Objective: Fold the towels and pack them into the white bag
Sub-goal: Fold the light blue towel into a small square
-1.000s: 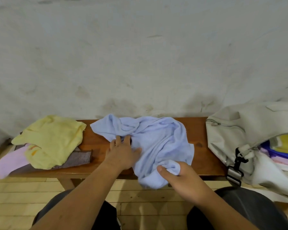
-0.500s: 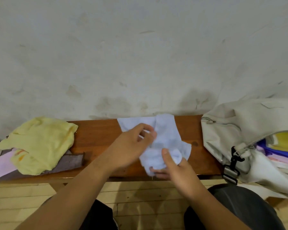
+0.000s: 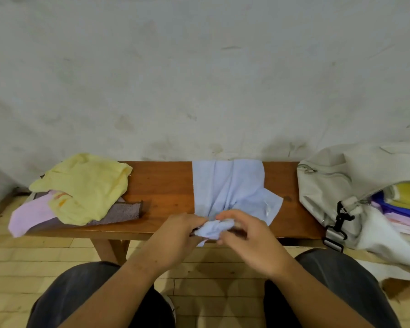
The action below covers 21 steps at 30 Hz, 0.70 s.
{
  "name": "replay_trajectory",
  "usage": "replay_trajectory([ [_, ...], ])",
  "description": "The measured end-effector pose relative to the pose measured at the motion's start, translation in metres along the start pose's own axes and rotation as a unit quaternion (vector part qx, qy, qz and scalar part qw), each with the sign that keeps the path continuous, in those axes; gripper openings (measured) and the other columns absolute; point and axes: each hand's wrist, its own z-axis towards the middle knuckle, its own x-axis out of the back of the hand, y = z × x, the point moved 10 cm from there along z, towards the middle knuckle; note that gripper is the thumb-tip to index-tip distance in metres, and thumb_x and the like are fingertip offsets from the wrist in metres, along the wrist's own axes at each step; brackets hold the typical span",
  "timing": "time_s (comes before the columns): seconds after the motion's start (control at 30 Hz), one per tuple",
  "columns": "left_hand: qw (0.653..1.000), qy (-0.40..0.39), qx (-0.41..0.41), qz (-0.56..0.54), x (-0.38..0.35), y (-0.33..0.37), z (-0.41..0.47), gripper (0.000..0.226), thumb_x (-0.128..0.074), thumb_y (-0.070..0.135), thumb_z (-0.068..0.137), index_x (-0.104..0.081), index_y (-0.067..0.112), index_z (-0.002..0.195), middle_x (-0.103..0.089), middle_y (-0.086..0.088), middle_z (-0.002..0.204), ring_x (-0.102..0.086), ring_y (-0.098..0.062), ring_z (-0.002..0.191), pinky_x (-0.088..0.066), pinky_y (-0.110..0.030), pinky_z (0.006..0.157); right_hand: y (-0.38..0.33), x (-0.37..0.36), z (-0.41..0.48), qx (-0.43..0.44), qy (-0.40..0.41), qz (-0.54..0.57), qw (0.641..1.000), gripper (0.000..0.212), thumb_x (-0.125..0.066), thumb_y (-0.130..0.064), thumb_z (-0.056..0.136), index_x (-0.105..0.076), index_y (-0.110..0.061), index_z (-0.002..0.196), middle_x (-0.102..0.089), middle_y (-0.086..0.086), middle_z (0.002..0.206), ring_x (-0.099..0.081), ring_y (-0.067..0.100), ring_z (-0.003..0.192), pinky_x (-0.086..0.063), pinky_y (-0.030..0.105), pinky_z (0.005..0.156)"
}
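A light blue towel [image 3: 227, 185] lies spread over the middle of the wooden bench [image 3: 161, 185], its far edge at the wall. Its near end is bunched up at the bench's front edge. My left hand [image 3: 175, 235] and my right hand [image 3: 249, 237] both pinch that bunched end, close together. The white bag [image 3: 329, 185] sits open at the right end of the bench, with folded yellow, blue and pink towels [image 3: 405, 204] inside. A loose pile at the left end holds a yellow towel [image 3: 88, 185], a pink towel [image 3: 31, 216] and a grey towel [image 3: 123, 211].
A stained plaster wall stands directly behind the bench. The bag's black clip and strap [image 3: 339, 221] hang over the front edge. My knees [image 3: 92, 292] are just in front of the bench, above a pale wooden floor [image 3: 17, 261].
The crumpled blue towel has been drawn out flat across the bench toward the wall. Both hands came together at its near end by the front edge.
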Motion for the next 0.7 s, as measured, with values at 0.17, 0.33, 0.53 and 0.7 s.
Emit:
replay_trajectory([
  [0.17,0.993,0.012,0.08,-0.087,0.01,-0.007,-0.006,0.033,-0.062,0.01,0.095,-0.063,0.042,0.099,-0.065,0.016,0.1,-0.06,-0.006,0.096,-0.049,-0.022,0.082,0.026,0.02,0.004,0.045,0.046,-0.333,0.941,0.047,-0.07,-0.044,0.081,-0.059,-0.037,0.126,-0.046,-0.015,0.127,-0.038,-0.003,0.112,-0.04,0.022,0.092],
  [0.33,0.983,0.016,0.107,-0.148,0.012,0.0,-0.016,0.019,-0.047,0.039,0.1,-0.063,0.05,0.1,-0.061,0.022,0.103,-0.058,-0.003,0.099,-0.049,-0.022,0.086,0.02,0.036,0.004,0.09,0.134,-0.273,0.948,0.01,-0.054,-0.032,0.086,-0.052,-0.03,0.077,-0.053,-0.013,0.074,-0.052,0.007,0.069,-0.034,0.018,0.061],
  [0.53,0.985,0.113,0.111,0.066,0.031,-0.003,-0.01,0.032,-0.082,0.033,0.079,-0.064,0.022,0.103,-0.06,0.007,0.108,-0.054,-0.014,0.104,-0.045,-0.027,0.087,0.009,0.046,-0.007,0.085,0.15,-0.15,0.974,0.033,-0.06,0.001,0.088,-0.044,-0.027,0.081,-0.05,-0.001,0.062,-0.045,0.01,0.053,-0.031,0.021,0.049],
  [0.7,0.971,0.206,0.113,-0.041,0.056,-0.029,-0.011,0.028,-0.069,0.001,0.084,-0.055,0.025,0.088,-0.061,0.006,0.08,-0.056,-0.01,0.071,-0.047,-0.036,0.058,0.013,0.038,-0.011,0.102,0.106,-0.31,0.939,0.019,-0.067,-0.042,0.093,-0.048,-0.038,0.091,-0.053,-0.01,0.064,-0.05,0.012,0.053,-0.03,0.021,0.046],
])
